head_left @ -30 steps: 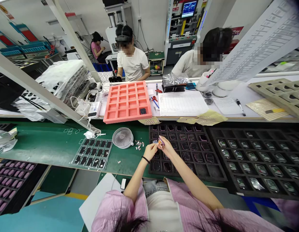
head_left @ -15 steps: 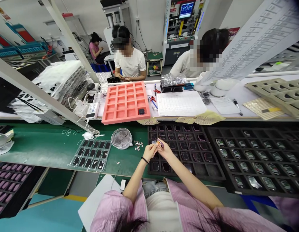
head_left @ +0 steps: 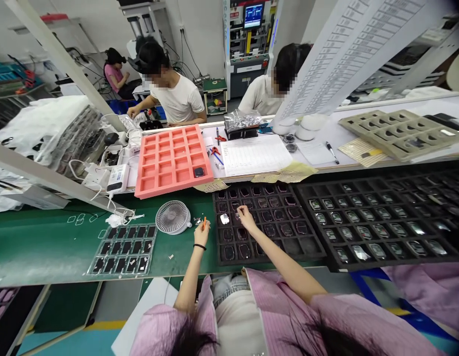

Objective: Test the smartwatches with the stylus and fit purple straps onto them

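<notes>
My left hand (head_left: 201,235) is closed around a small orange stick-like tool (head_left: 204,223), just left of the black tray. Small light-coloured pieces (head_left: 197,222) lie on the green bench beside its fingertips. Over the black compartment tray (head_left: 303,247) is my right hand (head_left: 246,218), its fingers pinched together at one of the cells. Whatever is between those fingers is too small to make out. Dark, rounded-square parts (head_left: 270,230) fill most of the tray's cells. A shiny bright part (head_left: 224,219) lies in a cell left of my right hand.
A white fan (head_left: 173,217) and a clear tray of black parts (head_left: 122,248) stand left on the bench. Another black tray (head_left: 377,230) lies right. A pink foam tray (head_left: 173,154) and papers (head_left: 255,155) are on the shelf. Co-workers (head_left: 173,96) sit beyond.
My hands were together over the tray's left side and have parted. The left moved left with the orange tool; the right stays over the tray cells. The view has shifted right.
</notes>
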A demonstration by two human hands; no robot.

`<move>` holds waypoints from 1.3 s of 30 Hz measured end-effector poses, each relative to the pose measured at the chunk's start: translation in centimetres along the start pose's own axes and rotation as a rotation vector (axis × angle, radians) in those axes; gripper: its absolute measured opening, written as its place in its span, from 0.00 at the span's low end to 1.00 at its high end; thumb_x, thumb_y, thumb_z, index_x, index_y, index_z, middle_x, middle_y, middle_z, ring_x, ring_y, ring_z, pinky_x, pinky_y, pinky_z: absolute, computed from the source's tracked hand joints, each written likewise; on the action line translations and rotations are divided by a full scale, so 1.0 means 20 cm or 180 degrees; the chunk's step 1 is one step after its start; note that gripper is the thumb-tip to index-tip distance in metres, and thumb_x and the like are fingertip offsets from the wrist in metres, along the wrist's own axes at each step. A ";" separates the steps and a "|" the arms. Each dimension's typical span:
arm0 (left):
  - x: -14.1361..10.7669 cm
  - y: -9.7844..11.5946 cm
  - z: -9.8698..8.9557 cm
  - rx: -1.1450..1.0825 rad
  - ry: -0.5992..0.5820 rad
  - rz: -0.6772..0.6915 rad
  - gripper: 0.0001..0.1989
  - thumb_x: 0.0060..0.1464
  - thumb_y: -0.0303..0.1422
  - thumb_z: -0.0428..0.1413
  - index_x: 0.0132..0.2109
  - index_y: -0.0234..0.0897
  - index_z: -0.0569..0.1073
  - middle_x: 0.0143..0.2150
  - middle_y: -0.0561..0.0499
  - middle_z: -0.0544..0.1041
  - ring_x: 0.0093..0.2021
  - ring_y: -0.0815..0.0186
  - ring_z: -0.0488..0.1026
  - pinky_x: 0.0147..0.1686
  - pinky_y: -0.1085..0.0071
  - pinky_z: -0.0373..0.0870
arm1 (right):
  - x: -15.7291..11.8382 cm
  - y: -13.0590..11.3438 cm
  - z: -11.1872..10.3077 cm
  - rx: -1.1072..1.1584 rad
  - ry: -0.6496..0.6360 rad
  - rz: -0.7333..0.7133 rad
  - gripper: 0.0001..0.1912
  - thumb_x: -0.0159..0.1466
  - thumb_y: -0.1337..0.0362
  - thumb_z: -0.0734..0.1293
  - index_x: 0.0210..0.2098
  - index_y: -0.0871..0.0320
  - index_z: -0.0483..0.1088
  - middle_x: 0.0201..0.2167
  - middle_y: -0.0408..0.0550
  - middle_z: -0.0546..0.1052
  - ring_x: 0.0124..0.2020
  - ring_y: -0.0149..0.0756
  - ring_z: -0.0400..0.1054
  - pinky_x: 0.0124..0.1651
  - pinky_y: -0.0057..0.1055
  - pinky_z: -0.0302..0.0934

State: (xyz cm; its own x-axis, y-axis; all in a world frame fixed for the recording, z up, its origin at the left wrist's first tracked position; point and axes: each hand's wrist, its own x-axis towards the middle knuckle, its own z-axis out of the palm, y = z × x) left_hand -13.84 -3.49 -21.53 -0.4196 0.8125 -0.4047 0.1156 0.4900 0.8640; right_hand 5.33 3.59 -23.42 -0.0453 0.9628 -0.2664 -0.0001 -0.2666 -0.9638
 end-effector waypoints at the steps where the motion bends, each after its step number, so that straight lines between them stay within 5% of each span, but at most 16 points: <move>1: 0.01 -0.02 -0.04 0.0300 0.0099 0.0010 0.15 0.52 0.39 0.56 0.22 0.37 0.67 0.15 0.57 0.61 0.21 0.68 0.66 0.25 0.75 0.60 | 0.02 0.01 -0.02 -0.0196 0.0021 -0.0050 0.06 0.55 0.60 0.65 0.31 0.52 0.62 0.26 0.38 0.67 0.25 0.32 0.63 0.30 0.29 0.58; 6: 0.02 -0.05 -0.07 0.1300 0.0249 0.0068 0.06 0.55 0.35 0.55 0.35 0.37 0.73 0.27 0.48 0.75 0.37 0.57 0.75 0.38 0.69 0.65 | 0.04 0.06 -0.03 -0.1010 -0.0085 -0.0239 0.04 0.54 0.68 0.65 0.27 0.53 0.66 0.26 0.42 0.70 0.35 0.39 0.67 0.44 0.37 0.59; 12: 0.04 0.05 0.19 0.1863 -0.0377 0.0596 0.13 0.58 0.35 0.53 0.51 0.41 0.70 0.39 0.44 0.79 0.42 0.56 0.76 0.41 0.69 0.65 | 0.00 0.07 -0.18 -0.1622 0.0396 -0.0264 0.06 0.58 0.65 0.62 0.36 0.57 0.67 0.44 0.57 0.68 0.53 0.52 0.59 0.54 0.47 0.54; 17: 0.09 0.12 0.29 0.2135 -0.0675 0.0685 0.13 0.59 0.35 0.52 0.51 0.40 0.70 0.39 0.42 0.79 0.42 0.54 0.76 0.41 0.66 0.66 | 0.01 0.07 -0.29 -0.1682 0.0658 -0.0045 0.06 0.55 0.65 0.66 0.30 0.57 0.64 0.44 0.62 0.67 0.55 0.59 0.57 0.52 0.47 0.55; 21: 0.08 0.15 0.27 0.2132 -0.0774 0.0685 0.11 0.58 0.33 0.53 0.47 0.35 0.71 0.38 0.40 0.79 0.42 0.52 0.76 0.42 0.64 0.66 | 0.03 0.06 -0.29 -0.1287 0.0606 0.0019 0.13 0.50 0.62 0.71 0.25 0.54 0.60 0.37 0.54 0.70 0.51 0.54 0.62 0.46 0.41 0.58; 26: 0.00 0.20 0.33 0.1618 -0.0930 0.0856 0.11 0.62 0.34 0.47 0.44 0.35 0.71 0.34 0.46 0.77 0.37 0.62 0.75 0.40 0.70 0.66 | 0.00 0.01 -0.22 -0.0241 0.0259 0.0094 0.19 0.50 0.51 0.70 0.31 0.53 0.60 0.21 0.39 0.67 0.29 0.39 0.67 0.26 0.29 0.56; 32: -0.10 0.24 0.46 0.0816 -0.1394 0.0887 0.20 0.62 0.41 0.41 0.31 0.35 0.69 0.18 0.58 0.64 0.18 0.74 0.62 0.23 0.77 0.61 | -0.07 -0.11 -0.11 0.1118 -0.0171 0.0217 0.22 0.50 0.46 0.70 0.35 0.53 0.64 0.17 0.37 0.68 0.17 0.29 0.62 0.16 0.23 0.47; 39: -0.12 0.26 0.44 0.0348 -0.1670 0.0867 0.23 0.57 0.50 0.45 0.27 0.34 0.67 0.16 0.61 0.58 0.14 0.77 0.53 0.17 0.78 0.50 | -0.09 -0.19 -0.10 0.1824 -0.0276 0.0401 0.22 0.47 0.49 0.75 0.29 0.55 0.64 0.14 0.34 0.66 0.10 0.22 0.55 0.10 0.19 0.41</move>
State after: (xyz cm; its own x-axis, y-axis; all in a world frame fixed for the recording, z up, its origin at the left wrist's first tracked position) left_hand -4.35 -0.16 -18.65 0.1353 0.9471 -0.2910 0.2601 0.2494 0.9328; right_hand 7.44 2.98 -19.37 -0.1615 0.9216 -0.3530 -0.5278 -0.3828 -0.7582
